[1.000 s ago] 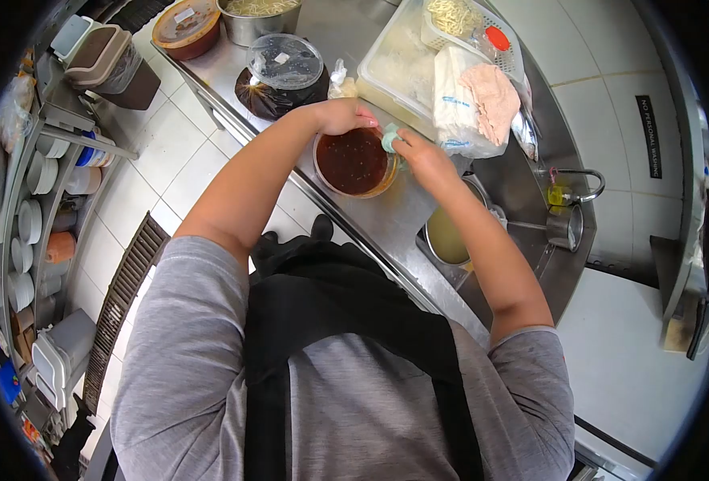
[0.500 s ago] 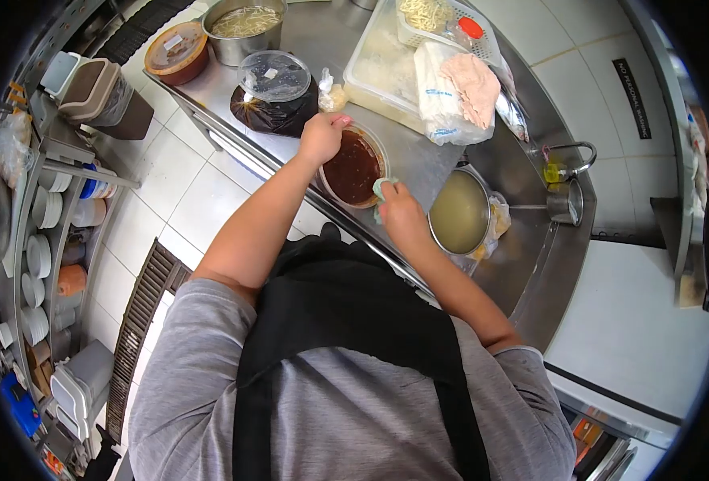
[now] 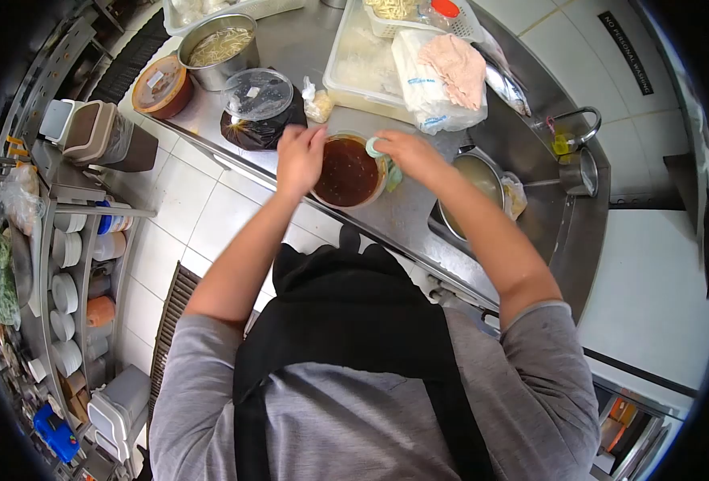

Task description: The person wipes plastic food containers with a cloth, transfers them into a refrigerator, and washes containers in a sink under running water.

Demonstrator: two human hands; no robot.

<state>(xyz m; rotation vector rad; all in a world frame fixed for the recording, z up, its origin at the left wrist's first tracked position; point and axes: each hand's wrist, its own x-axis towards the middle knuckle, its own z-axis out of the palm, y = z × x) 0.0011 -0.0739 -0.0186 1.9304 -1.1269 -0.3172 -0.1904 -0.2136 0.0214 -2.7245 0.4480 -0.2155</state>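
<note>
A round clear tub of dark red-brown sauce (image 3: 346, 173) stands near the counter's front edge. My left hand (image 3: 300, 159) is at the tub's left rim, fingers bent; motion blur hides whether they grip it. At the right rim, my right hand (image 3: 406, 152) pinches a pale green cloth (image 3: 393, 175), which hangs down along the tub's outer side. Just behind my left hand lies a dark-filled plastic bag (image 3: 262, 128) with a clear lidded tub (image 3: 256, 94) on top. A small knotted bag (image 3: 317, 103) sits behind the sauce tub.
To the left are a pot of sprouts (image 3: 246, 54) and a lidded brown tub (image 3: 162, 90). Behind stand a large plastic bin (image 3: 362, 60) and a white bag with a pink cloth (image 3: 454, 72). A pot of cloudy liquid (image 3: 474, 180) sits by the sink, partly behind my right forearm.
My right hand has moved up along the tub's right rim with the cloth. My left hand has shifted lower on the left rim. The whole view has turned slightly.
</note>
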